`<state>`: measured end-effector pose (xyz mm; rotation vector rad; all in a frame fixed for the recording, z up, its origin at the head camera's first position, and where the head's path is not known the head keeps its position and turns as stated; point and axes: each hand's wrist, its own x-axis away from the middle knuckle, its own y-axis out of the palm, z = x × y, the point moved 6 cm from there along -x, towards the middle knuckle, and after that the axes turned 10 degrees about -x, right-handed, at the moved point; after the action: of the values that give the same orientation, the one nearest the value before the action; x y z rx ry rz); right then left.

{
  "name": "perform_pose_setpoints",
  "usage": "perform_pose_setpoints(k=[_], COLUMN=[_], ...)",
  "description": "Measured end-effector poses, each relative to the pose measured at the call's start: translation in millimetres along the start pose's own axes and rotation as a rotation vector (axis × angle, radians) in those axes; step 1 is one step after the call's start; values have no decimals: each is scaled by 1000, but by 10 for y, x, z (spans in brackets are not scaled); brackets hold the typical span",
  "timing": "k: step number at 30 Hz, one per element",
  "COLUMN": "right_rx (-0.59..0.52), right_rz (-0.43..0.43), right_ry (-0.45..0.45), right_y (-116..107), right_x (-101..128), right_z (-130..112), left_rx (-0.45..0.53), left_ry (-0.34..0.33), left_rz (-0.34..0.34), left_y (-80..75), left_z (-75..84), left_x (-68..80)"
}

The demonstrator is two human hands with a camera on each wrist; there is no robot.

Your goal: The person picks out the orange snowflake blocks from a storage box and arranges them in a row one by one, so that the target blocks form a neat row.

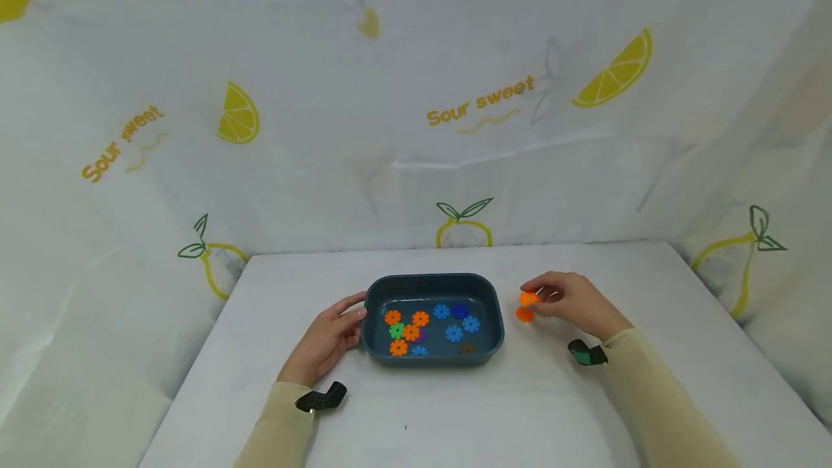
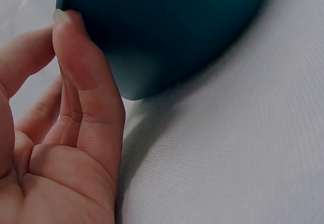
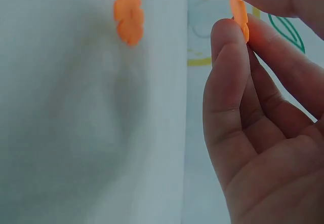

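A dark blue-green tray sits on the white table, with several notched snowflake building discs inside. Its left rim is pinched by my left hand; the left wrist view shows thumb and fingertips at the rim of the tray. To the right of the tray, my right hand pinches an orange snowflake disc between thumb and fingertips. Seen nearly edge-on in the right wrist view, that held disc is above the table. A second orange disc lies flat on the cloth below the hand.
In the tray, orange discs and a green disc lie left, blue discs right, and a brown disc near the front right. A white curtain printed with lemons hangs behind the table.
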<state>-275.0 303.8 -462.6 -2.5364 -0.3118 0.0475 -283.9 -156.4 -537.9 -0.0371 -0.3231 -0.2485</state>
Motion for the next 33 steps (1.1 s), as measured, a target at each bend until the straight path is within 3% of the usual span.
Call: perform_pose_setpoints(k=[8,33], right_rx=[22,67], right_rz=[69,63], right_ry=[23,71], right_y=[-53,40], right_x=[134,109], right_z=[189,384], left_rx=[5,-3], left_ry=[9,20], left_rz=[-30,-37], left_y=[2,20], left_z=[-27,32], left_x=[9,44])
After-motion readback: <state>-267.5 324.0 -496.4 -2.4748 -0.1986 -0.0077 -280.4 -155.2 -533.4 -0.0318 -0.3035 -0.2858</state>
